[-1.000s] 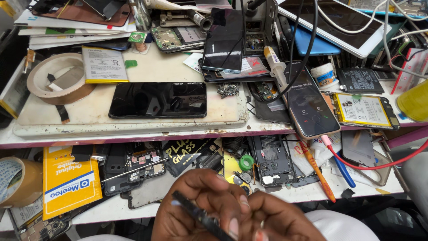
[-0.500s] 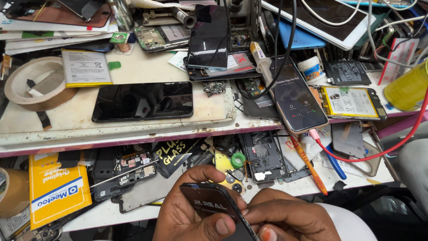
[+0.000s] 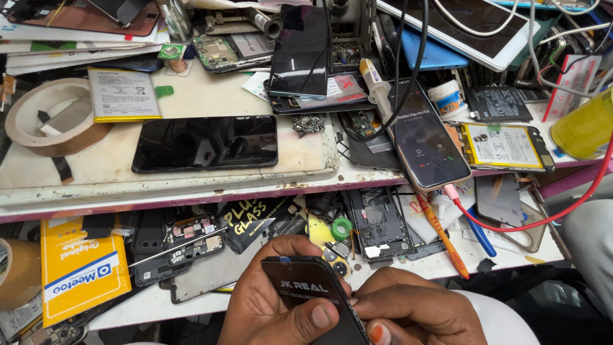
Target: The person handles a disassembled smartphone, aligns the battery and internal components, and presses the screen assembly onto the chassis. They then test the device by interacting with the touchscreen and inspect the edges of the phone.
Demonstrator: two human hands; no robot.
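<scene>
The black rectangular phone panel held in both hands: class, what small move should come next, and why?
Probably lift an edge with the right hand while the left hand steadies the black rectangular phone panel: the left thumb presses its face, and right fingertips pinch its lower right edge.

The lower end of the black phone panel (image 3: 317, 300) runs off the bottom edge, and the left hand (image 3: 271, 300) covers its left side, with the thumb lying across its face. The right hand (image 3: 415, 313) is cut off at the wrist by the same edge, its fingertips hiding the panel's right rim. At the left edge, a brown tape roll (image 3: 18, 273) shows only in part. The yellow container (image 3: 584, 124) is clipped by the right edge. The small parts beside the green ring (image 3: 341, 228) are too tangled to tell apart.
</scene>
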